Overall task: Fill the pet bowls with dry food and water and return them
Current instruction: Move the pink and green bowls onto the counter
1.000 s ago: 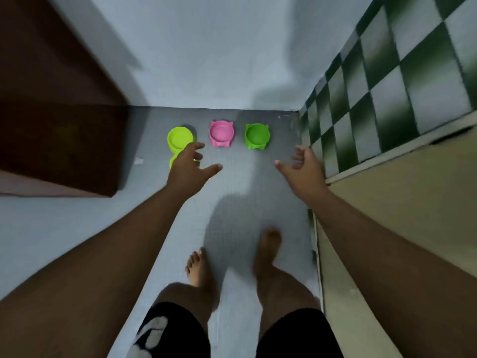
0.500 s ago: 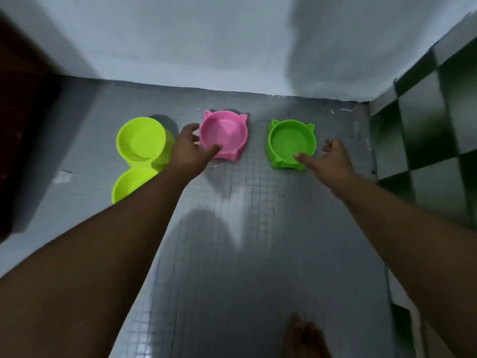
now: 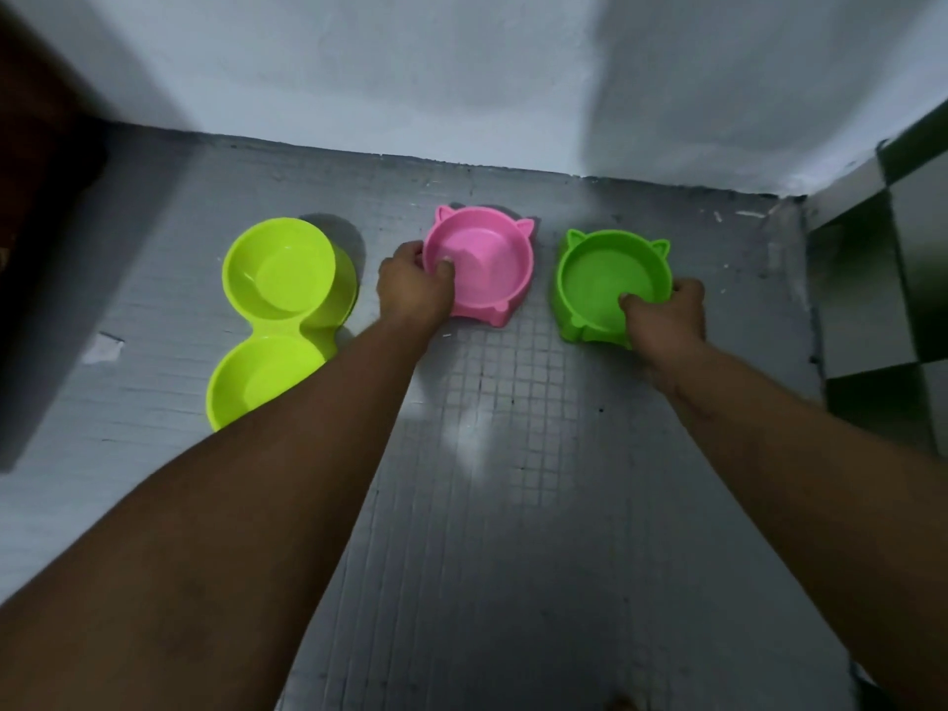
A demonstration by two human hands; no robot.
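Note:
Three empty pet bowls stand on the grey tiled floor near the white wall. A pink cat-eared bowl (image 3: 490,259) sits in the middle, and my left hand (image 3: 413,287) grips its left rim, thumb inside. To its right stands a green cat-eared bowl (image 3: 605,274); my right hand (image 3: 664,315) grips its near right rim with the thumb over the edge. A yellow-green double bowl (image 3: 277,310) lies at the left, untouched.
The white wall (image 3: 461,69) rises just behind the bowls. A green-and-white checkered wall (image 3: 892,279) closes the right side, and dark wooden furniture (image 3: 31,197) stands at the left. A scrap of white paper (image 3: 102,347) lies on the floor.
I have leaned lower and closer to the bowls. Both hands, open and reaching before, now hold the rims of the pink and green bowls.

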